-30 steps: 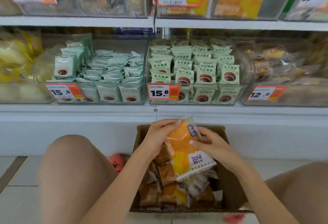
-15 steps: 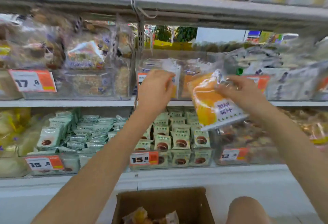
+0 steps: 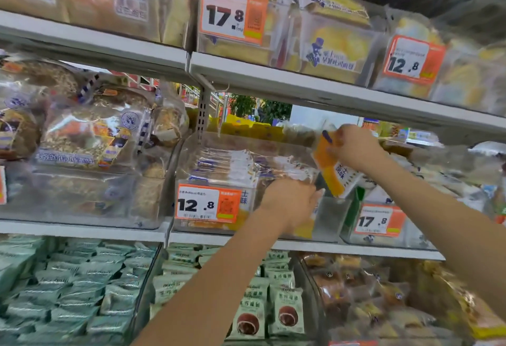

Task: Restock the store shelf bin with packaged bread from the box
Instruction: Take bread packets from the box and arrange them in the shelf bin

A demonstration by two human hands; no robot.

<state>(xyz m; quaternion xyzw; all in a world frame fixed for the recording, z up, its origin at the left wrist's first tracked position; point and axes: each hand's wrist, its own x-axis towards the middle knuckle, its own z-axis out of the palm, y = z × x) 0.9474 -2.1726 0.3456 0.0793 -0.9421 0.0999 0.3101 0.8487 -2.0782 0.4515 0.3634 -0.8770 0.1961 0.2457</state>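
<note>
Bread pack (image 3: 332, 169): orange-and-white wrapper, tilted, pinched by right hand (image 3: 356, 147); left hand (image 3: 291, 200) fingers straight, pressing bin (image 3: 332, 218) front.

Two hands are up at the shelves: the left hand (image 3: 290, 203) at the front of a clear bin (image 3: 246, 159), the right hand (image 3: 356, 145) gripping one orange bread packet (image 3: 332, 170). Five orange price tags face out: two up top, one 17.8 (image 3: 232, 14) and one 12.8 (image 3: 410, 61), and on the middle shelf one 12.8 (image 3: 208, 203), one 17.8 (image 3: 379, 221) and a sliver of one at the far left. Three shelf boards show. The small green packets (image 3: 68, 291) below are too many to count.
</note>
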